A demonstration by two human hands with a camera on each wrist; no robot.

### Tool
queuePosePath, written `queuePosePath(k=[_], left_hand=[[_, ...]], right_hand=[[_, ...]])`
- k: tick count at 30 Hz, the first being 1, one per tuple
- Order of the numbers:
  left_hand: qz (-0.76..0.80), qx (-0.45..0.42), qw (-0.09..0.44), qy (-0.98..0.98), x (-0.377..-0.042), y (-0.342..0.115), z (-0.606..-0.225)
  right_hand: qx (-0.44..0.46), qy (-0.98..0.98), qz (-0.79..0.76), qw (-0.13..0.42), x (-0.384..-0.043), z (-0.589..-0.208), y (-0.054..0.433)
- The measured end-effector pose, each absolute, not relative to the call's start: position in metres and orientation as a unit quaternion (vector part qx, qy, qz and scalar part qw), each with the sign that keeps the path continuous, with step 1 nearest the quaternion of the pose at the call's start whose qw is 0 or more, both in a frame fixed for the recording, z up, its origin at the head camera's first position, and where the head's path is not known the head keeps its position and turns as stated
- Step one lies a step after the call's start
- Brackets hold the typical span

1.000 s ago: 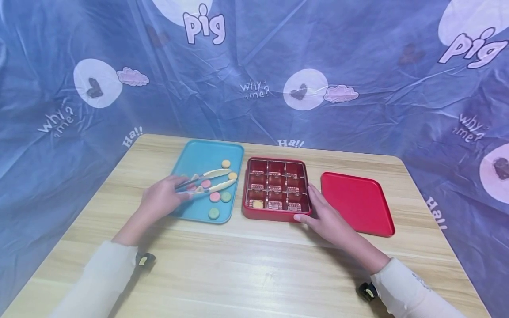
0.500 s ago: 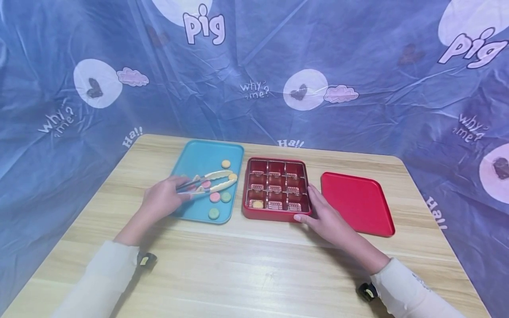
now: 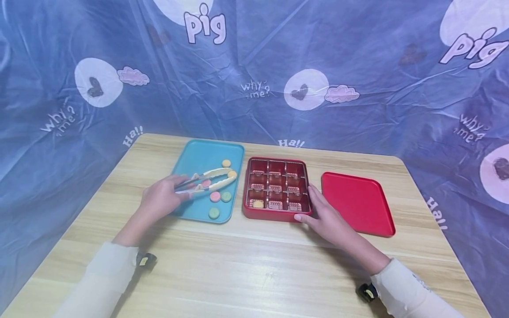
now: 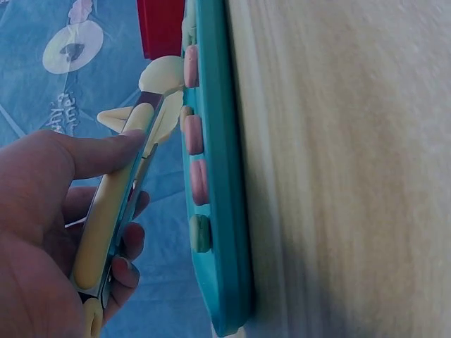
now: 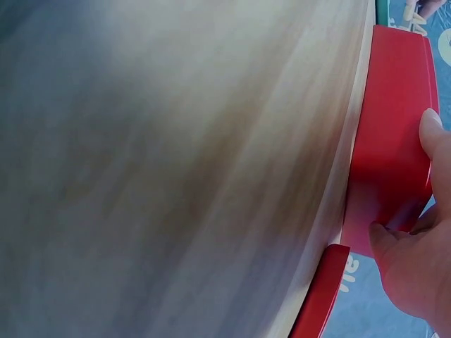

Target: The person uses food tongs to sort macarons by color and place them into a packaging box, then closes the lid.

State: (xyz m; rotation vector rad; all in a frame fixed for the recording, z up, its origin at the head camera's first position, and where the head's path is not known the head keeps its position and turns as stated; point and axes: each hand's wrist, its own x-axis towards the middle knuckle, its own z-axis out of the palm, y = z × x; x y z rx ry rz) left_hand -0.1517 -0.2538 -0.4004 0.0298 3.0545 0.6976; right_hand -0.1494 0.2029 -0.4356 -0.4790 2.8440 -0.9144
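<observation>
In the head view, my left hand [image 3: 161, 196] holds cream-tipped tongs [image 3: 216, 172] over the blue tray [image 3: 199, 154]. The tongs' tips stand on either side of a yellow macaron [image 3: 232, 174] near the tray's right rim. In the left wrist view, thumb and fingers wrap the tongs' cream handle [image 4: 106, 218]. My right hand [image 3: 328, 216] grips the near right corner of a red box [image 3: 274, 214], thumb on its front wall and fingers along its side. The box has a clear divided insert, with one yellow macaron [image 3: 258, 204] in the front left compartment.
Also on the tray lie another yellow macaron [image 3: 226, 163], a pink macaron [image 3: 215, 196], a green macaron [image 3: 214, 213] and several more. A red lid [image 3: 358, 203] lies right of the box. Blue printed cloth [image 3: 254, 119] hangs behind the wooden table [image 3: 238, 265].
The tongs' tips have drawn closer together around the yellow macaron, which has shifted slightly toward the back. My right hand and the red box have stayed in place.
</observation>
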Motion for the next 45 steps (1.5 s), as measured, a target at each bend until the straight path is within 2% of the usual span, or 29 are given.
queuePosePath(k=[23,45], left_hand=[[0.272,0.035,-0.010,0.962,-0.137,-0.230,-0.374],[0.251,0.079,0.007,0.965,-0.146,-0.207,-0.379]], right_hand=[[-0.157,0.937,-0.305,0.059,-0.150,-0.435,0.202],[-0.155,0.939,-0.302,0.062,-0.149,-0.435,0.203]])
